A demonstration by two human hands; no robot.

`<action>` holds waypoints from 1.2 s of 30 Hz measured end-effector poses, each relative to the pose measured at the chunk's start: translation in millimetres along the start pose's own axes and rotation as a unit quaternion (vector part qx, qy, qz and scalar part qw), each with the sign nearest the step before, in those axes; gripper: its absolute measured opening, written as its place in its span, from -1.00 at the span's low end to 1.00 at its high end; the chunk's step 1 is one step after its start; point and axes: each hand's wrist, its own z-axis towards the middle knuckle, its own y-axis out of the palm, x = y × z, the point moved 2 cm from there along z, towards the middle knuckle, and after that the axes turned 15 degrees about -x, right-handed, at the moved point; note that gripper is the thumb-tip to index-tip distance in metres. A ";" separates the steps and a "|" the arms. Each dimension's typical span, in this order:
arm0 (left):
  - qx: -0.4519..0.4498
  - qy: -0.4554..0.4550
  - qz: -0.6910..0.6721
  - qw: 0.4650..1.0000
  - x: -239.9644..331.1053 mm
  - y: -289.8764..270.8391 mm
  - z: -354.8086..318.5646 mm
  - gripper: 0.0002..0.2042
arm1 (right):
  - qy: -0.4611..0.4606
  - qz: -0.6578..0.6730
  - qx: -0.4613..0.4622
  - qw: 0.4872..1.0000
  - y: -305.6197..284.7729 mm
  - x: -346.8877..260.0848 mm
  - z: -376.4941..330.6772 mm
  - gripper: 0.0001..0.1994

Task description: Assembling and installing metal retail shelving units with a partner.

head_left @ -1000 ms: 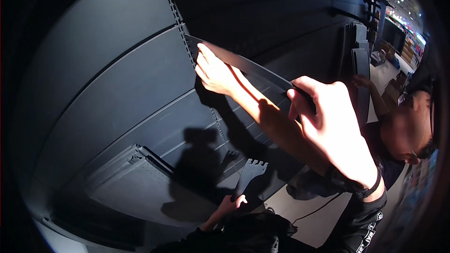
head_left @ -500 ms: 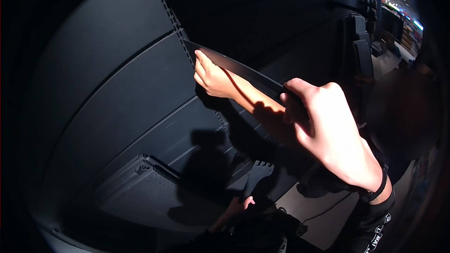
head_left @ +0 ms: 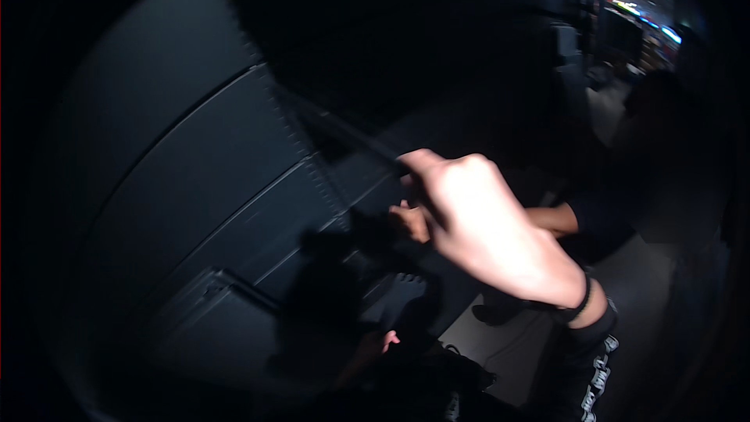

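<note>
My right hand (head_left: 492, 230), brightly lit, is closed on one end of a long dark shelf bracket (head_left: 355, 133). The bracket slants up and left toward a slotted upright (head_left: 319, 176) in the dark panelled wall; whether its far end touches is too dark and blurred to tell. Low in the view, my left hand (head_left: 383, 341) grips a second dark bracket with hooked teeth along its upper end (head_left: 408, 277), partly in shadow. Just behind my right hand is a co-worker's hand (head_left: 410, 223), its fingers partly hidden and blurred.
Dark wall panels (head_left: 180, 164) fill the left side. Below them juts a dark ledge (head_left: 246, 289). The co-worker's forearm (head_left: 555, 219) reaches in from the right, above pale floor (head_left: 508, 344). A dark stack of parts (head_left: 570, 70) stands at the far right.
My right hand has moved left and slightly down with the bracket. The co-worker's hand has left the bracket's far part and drawn back behind my right hand. The view is darker and blurred.
</note>
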 end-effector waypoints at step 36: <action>0.103 0.028 -0.031 0.994 -6.5 17.5 -10.6 -0.69 | -0.084 -0.194 0.059 0.976 -18.9 10.4 -14.7 -0.84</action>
